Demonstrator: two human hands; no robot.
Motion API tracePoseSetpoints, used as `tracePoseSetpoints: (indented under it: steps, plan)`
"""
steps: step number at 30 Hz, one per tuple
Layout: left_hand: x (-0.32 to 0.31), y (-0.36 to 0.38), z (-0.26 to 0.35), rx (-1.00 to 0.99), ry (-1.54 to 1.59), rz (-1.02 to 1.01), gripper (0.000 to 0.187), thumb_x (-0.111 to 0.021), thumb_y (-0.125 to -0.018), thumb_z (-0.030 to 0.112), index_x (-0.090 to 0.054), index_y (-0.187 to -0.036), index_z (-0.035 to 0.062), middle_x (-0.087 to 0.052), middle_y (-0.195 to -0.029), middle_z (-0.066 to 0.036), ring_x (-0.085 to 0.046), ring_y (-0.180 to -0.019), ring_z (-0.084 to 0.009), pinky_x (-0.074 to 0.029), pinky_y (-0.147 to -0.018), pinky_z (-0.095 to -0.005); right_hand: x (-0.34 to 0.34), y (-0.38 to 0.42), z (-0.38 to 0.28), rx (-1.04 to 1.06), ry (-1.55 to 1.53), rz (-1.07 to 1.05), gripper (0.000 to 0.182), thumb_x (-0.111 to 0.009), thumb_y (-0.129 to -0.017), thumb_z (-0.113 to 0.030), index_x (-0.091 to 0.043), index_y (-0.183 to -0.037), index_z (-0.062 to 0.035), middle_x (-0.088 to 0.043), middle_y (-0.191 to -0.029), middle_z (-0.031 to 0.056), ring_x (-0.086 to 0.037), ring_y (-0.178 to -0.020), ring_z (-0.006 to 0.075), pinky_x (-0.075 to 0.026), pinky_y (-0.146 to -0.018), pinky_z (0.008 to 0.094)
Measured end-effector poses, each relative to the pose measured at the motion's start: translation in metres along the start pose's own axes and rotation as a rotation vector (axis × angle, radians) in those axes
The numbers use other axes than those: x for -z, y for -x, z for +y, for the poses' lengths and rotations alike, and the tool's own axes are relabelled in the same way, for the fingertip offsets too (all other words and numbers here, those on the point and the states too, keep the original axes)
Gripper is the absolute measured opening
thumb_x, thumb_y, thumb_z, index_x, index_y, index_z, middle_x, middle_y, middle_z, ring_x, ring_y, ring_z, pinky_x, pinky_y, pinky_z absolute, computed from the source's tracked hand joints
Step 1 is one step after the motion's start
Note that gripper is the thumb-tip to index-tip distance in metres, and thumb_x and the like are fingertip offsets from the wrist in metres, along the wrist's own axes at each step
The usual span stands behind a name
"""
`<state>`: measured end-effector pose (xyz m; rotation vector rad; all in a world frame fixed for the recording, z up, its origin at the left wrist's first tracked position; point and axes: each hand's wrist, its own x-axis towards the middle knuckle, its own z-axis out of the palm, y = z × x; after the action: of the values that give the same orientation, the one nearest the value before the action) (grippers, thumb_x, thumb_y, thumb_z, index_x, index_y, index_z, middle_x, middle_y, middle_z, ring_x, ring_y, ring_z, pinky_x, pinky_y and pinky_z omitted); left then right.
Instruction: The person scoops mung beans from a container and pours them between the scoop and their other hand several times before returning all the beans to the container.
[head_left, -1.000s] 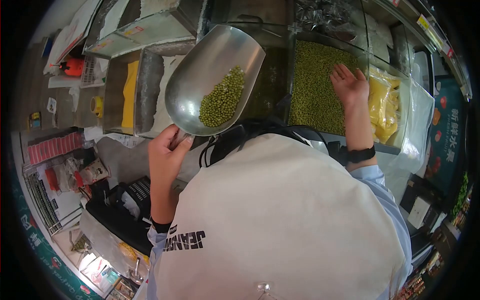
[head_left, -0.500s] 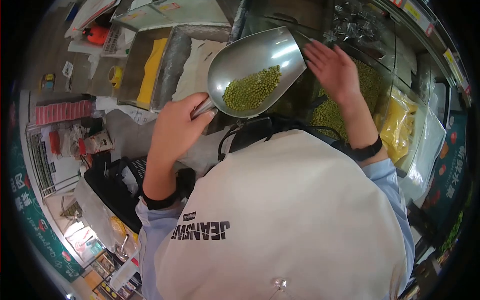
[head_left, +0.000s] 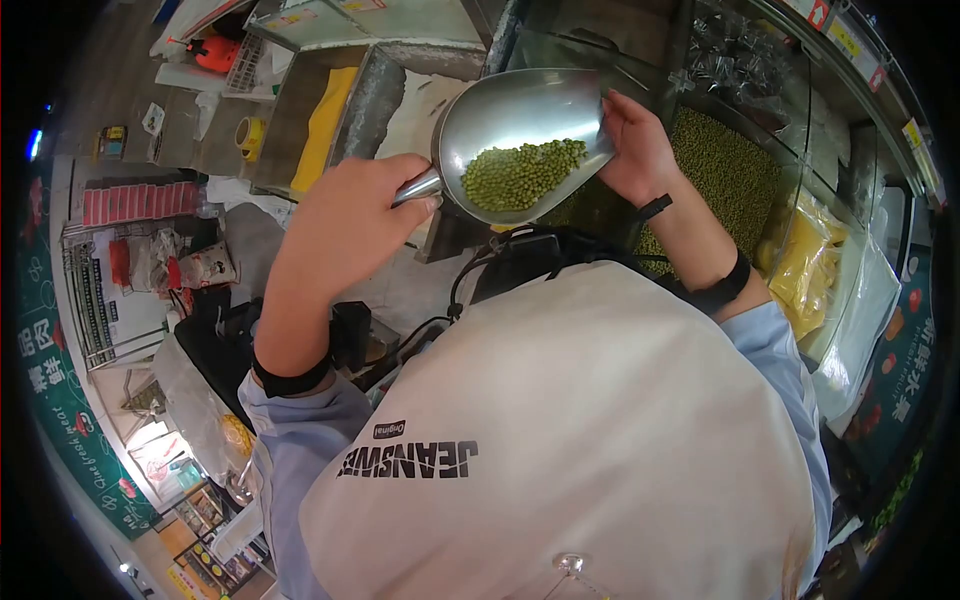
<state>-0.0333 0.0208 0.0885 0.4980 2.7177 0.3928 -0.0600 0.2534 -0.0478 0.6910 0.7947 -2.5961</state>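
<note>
My left hand point(head_left: 365, 215) is closed round the short handle of a shiny metal scoop point(head_left: 500, 108). A heap of green mung beans point(head_left: 525, 175) lies in the scoop's bowl. At the scoop's open front edge, my right hand point(head_left: 638, 150) has its fingers curled against the rim, some of them hidden behind the metal. More mung beans point(head_left: 725, 165) fill a bin beyond my right wrist. The scoop is held above the bins, close in front of my chest.
A bin with a yellow sheet point(head_left: 322, 130) and one with white contents point(head_left: 415, 110) are at the upper left. Yellow packages point(head_left: 805, 260) lie on the right, below black plastic bags point(head_left: 740, 50). A roll of yellow tape point(head_left: 249, 138) is farther left.
My right hand has gone from stretched open beside the scoop to curled against its front edge. The scoop has shifted slightly right and down in view, still in my left hand.
</note>
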Motion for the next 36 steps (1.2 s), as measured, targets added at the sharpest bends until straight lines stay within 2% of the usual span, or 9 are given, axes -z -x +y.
tracePoseSetpoints:
  steps: [7, 16, 19, 22, 25, 28, 31, 34, 36]
  plan:
    - [0.006, -0.002, 0.002, 0.019, -0.011, -0.025, 0.026, -0.062, -0.072, 0.014, -0.059, -0.095, 0.0030, -0.051, -0.059, -0.015, -0.049, -0.050, -0.0251, -0.039, -0.051, -0.0325, 0.005, -0.003, 0.001, 0.019, -0.001, 0.119, 0.040, -0.029, -0.094, -0.027, -0.052, -0.110, 0.0007, -0.055, -0.109, 0.0110, -0.050, -0.103, 0.0238, -0.036, -0.094, 0.0373]
    - [-0.007, 0.001, -0.017, 0.071, 0.102, 0.020, 0.028, -0.064, -0.073, 0.010, -0.059, -0.099, 0.0011, -0.054, -0.065, -0.012, -0.050, -0.056, -0.0142, -0.040, -0.055, -0.0270, 0.022, -0.009, -0.005, 0.040, -0.233, -0.158, 0.046, -0.025, -0.095, -0.023, -0.044, -0.121, 0.0088, -0.051, -0.118, 0.0182, -0.050, -0.108, 0.0270, -0.038, -0.097, 0.0380]
    - [-0.034, 0.003, -0.035, 0.050, 0.319, 0.115, 0.029, -0.064, -0.074, 0.012, -0.059, -0.101, 0.0023, -0.055, -0.065, -0.011, -0.050, -0.055, -0.0146, -0.040, -0.054, -0.0271, 0.040, -0.017, -0.009, 0.026, -0.488, -0.545, 0.047, -0.023, -0.095, -0.023, -0.041, -0.123, 0.0100, -0.050, -0.120, 0.0201, -0.050, -0.109, 0.0277, -0.039, -0.097, 0.0362]
    - [-0.063, 0.005, -0.052, 0.041, 0.565, 0.175, 0.030, -0.064, -0.074, 0.011, -0.059, -0.102, -0.0007, -0.052, -0.063, -0.005, -0.044, -0.055, -0.0095, -0.037, -0.054, -0.0240, 0.036, -0.014, -0.011, 0.078, -0.468, -0.489, 0.044, -0.029, -0.094, -0.021, -0.042, -0.122, 0.0095, -0.051, -0.119, 0.0209, -0.053, -0.105, 0.0280, -0.046, -0.090, 0.0345]
    - [-0.071, 0.010, -0.045, 0.085, 0.731, 0.206, 0.030, -0.064, -0.075, 0.008, -0.058, -0.101, -0.0043, -0.049, -0.065, 0.002, -0.039, -0.059, -0.0038, -0.034, -0.054, -0.0196, 0.037, -0.011, -0.014, 0.080, -0.603, -0.304, 0.034, -0.038, -0.092, -0.019, -0.054, -0.108, 0.0057, -0.056, -0.109, 0.0193, -0.059, -0.092, 0.0258, -0.052, -0.073, 0.0304]
    - [-0.075, 0.014, -0.043, 0.119, 0.833, 0.224, 0.029, -0.063, -0.076, 0.007, -0.059, -0.102, -0.0044, -0.049, -0.066, 0.004, -0.038, -0.060, -0.0023, -0.034, -0.054, -0.0181, 0.046, -0.018, -0.016, 0.040, -0.703, -0.601, 0.025, -0.044, -0.090, -0.017, -0.060, -0.088, 0.0023, -0.060, -0.098, 0.0165, -0.062, -0.079, 0.0234, -0.052, -0.059, 0.0268]
    - [-0.082, 0.017, -0.050, 0.134, 0.884, 0.231, 0.029, -0.063, -0.076, 0.007, -0.058, -0.103, -0.0037, -0.050, -0.067, 0.005, -0.039, -0.060, -0.0020, -0.034, -0.054, -0.0176, 0.045, -0.015, -0.024, -0.093, -0.755, -0.697, 0.027, -0.045, -0.090, -0.017, -0.059, -0.076, 0.0010, -0.061, -0.091, 0.0140, -0.061, -0.073, 0.0215, -0.050, -0.054, 0.0256]
    - [-0.085, 0.019, -0.048, 0.154, 0.933, 0.238, 0.031, -0.063, -0.077, 0.007, -0.058, -0.105, -0.0041, -0.050, -0.068, 0.005, -0.039, -0.060, -0.0016, -0.034, -0.055, -0.0171, 0.048, -0.019, -0.025, 0.000, -0.656, -0.672, 0.028, -0.045, -0.091, -0.018, -0.060, -0.080, 0.0028, -0.061, -0.095, 0.0160, -0.062, -0.082, 0.0249, -0.053, -0.060, 0.0283]
    - [-0.085, 0.021, -0.047, 0.162, 0.938, 0.234, 0.031, -0.063, -0.077, 0.007, -0.057, -0.105, -0.0046, -0.051, -0.068, 0.005, -0.040, -0.061, -0.0015, -0.034, -0.055, -0.0167, 0.048, -0.019, -0.024, -0.017, -0.728, -0.644, 0.030, -0.043, -0.092, -0.020, -0.060, -0.087, 0.0040, -0.059, -0.104, 0.0186, -0.058, -0.097, 0.0283, -0.053, -0.074, 0.0335]
